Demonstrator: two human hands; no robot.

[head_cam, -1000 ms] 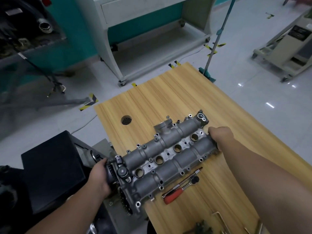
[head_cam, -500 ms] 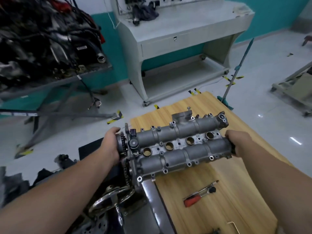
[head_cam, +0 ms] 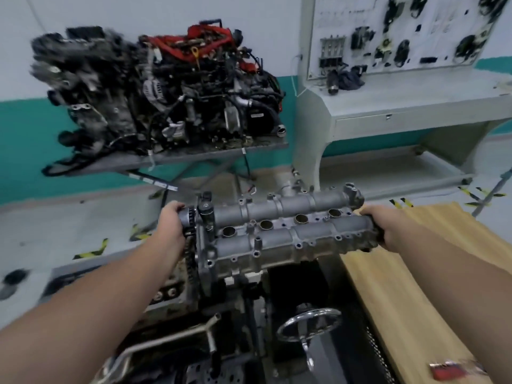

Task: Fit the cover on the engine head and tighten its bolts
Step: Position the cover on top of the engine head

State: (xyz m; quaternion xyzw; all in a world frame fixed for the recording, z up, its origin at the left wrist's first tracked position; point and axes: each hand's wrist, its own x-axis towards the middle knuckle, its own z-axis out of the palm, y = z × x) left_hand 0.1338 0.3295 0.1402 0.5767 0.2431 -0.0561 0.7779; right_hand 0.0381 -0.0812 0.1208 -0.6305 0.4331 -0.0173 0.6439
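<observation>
The cover (head_cam: 279,231) hangs in the air above the dark engine stand — clear of the wooden desk (head_cam: 410,273) at right. The left hand (head_cam: 173,221) has its grip clamped on the sprocket end, the right hand (head_cam: 385,227) on the far end. Seating has yet to happen, and no bolts are tightened; the red-handled ratchet (head_cam: 454,368) lies unused on the desk.

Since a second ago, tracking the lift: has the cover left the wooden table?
Yes. The cover, held by both hands, has gone left off the wooden table, now over the engine stand.
</observation>
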